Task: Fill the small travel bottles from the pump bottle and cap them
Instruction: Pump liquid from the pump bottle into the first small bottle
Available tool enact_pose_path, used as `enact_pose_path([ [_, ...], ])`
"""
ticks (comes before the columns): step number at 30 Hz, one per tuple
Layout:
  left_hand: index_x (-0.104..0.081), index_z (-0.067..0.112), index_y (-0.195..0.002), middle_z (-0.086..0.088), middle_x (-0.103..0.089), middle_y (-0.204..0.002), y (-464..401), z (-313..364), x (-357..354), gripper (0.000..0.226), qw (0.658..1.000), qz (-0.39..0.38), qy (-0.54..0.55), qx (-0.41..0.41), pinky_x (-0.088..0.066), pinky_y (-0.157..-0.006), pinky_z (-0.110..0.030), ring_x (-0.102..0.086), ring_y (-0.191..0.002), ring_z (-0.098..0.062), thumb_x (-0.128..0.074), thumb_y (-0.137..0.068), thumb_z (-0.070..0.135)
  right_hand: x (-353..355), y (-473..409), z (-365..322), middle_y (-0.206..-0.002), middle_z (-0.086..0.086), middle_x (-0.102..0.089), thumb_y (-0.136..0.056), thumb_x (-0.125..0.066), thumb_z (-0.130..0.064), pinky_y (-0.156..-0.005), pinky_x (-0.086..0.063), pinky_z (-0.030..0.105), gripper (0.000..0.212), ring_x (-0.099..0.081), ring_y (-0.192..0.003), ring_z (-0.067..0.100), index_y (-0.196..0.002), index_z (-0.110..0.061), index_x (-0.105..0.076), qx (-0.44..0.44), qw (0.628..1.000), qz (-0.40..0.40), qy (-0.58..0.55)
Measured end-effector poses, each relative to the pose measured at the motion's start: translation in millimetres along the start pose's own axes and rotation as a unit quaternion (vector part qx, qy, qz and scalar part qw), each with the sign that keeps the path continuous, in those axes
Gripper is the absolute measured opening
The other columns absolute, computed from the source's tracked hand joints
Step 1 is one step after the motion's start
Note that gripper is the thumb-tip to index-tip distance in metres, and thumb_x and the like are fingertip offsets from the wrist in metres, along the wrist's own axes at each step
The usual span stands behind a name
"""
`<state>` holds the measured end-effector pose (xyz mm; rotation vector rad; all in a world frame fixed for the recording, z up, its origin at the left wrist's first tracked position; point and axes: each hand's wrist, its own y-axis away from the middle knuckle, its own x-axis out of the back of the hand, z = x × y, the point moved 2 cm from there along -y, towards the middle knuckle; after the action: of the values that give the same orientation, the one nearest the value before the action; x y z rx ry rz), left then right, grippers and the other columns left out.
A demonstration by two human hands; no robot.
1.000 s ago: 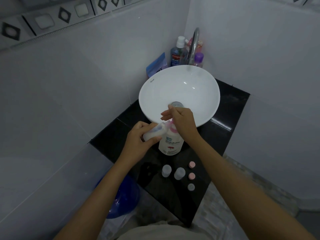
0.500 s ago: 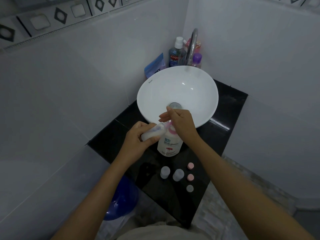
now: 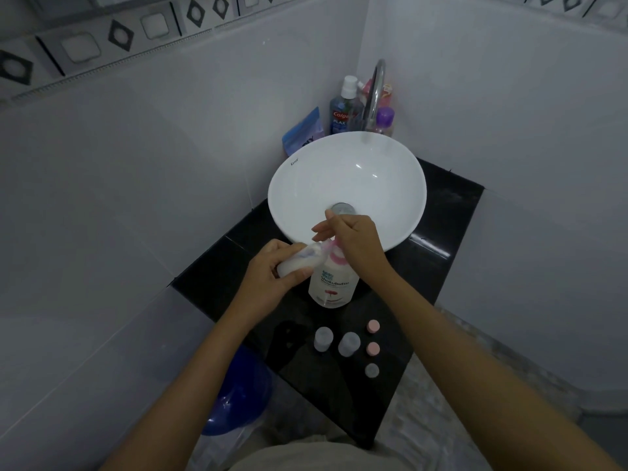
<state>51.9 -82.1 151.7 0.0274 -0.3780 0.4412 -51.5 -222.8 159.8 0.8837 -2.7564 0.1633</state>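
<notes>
A white pump bottle (image 3: 333, 283) with a pink collar stands on the black counter (image 3: 452, 212) in front of the basin. My left hand (image 3: 272, 283) holds a small translucent travel bottle (image 3: 299, 261) tilted on its side, its mouth at the pump's spout. My right hand (image 3: 356, 243) rests on top of the pump head, which it hides. Two more small travel bottles (image 3: 322, 338) (image 3: 349, 344) stand upright and uncapped nearer to me. Beside them lie two pink caps (image 3: 373, 326) (image 3: 373, 348) and a grey cap (image 3: 371, 370).
A white bowl basin (image 3: 346, 171) with a chrome tap (image 3: 375, 93) fills the back of the counter. Mouthwash (image 3: 345, 110), a purple-capped bottle (image 3: 385, 120) and a blue pouch (image 3: 304, 132) stand behind it. A blue bucket (image 3: 238, 396) sits on the floor under the counter's left edge.
My right hand has risen slightly on the pump head. The left hand keeps the small bottle at the spout.
</notes>
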Motion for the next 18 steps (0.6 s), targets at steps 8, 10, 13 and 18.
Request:
enact_pose_path([
  [8,-0.059,0.022,-0.122,-0.001,-0.052,-0.1,2,-3,-5,0.037,1.0,-0.011,0.002,0.008,-0.04,-0.071,-0.001,-0.052,-0.085,0.005,-0.065,-0.085,0.021,-6,2,14,-0.07,-0.006,-0.069,-0.097,-0.043,-0.025,-0.062,-0.043,0.008,0.042,-0.058,-0.063,-0.006,-0.075,-0.009,-0.075,-0.014,1.0,0.006,0.025],
  [10,-0.059,0.021,-0.122,0.001,-0.052,-0.099,1,-3,-4,0.037,1.0,-0.01,-0.003,0.006,-0.04,-0.07,0.0,-0.051,-0.084,0.008,-0.065,-0.086,0.021,-5,1,13,-0.07,-0.007,-0.069,-0.097,-0.045,-0.025,-0.063,-0.043,0.008,0.041,-0.059,-0.063,-0.005,-0.075,-0.009,-0.075,-0.017,0.999,-0.006,0.033],
  [13,-0.058,0.023,-0.122,0.004,-0.052,-0.098,1,0,-1,0.037,1.0,-0.012,0.006,-0.004,-0.041,-0.072,-0.002,-0.051,-0.083,0.01,-0.064,-0.086,0.021,0,-2,1,-0.068,-0.005,-0.071,-0.095,-0.05,-0.027,-0.067,-0.049,0.009,0.035,-0.065,-0.066,-0.002,-0.077,-0.009,-0.075,-0.003,1.0,-0.025,0.015],
  [18,-0.058,0.018,-0.126,0.004,-0.052,-0.099,0,0,0,0.04,1.0,-0.014,0.013,-0.005,-0.042,-0.073,-0.004,-0.052,-0.086,0.006,-0.064,-0.086,0.02,1,0,-2,-0.067,-0.003,-0.071,-0.096,-0.048,-0.024,-0.073,-0.053,0.018,0.036,-0.067,-0.069,0.006,-0.077,-0.008,-0.074,0.016,1.0,-0.01,-0.003],
])
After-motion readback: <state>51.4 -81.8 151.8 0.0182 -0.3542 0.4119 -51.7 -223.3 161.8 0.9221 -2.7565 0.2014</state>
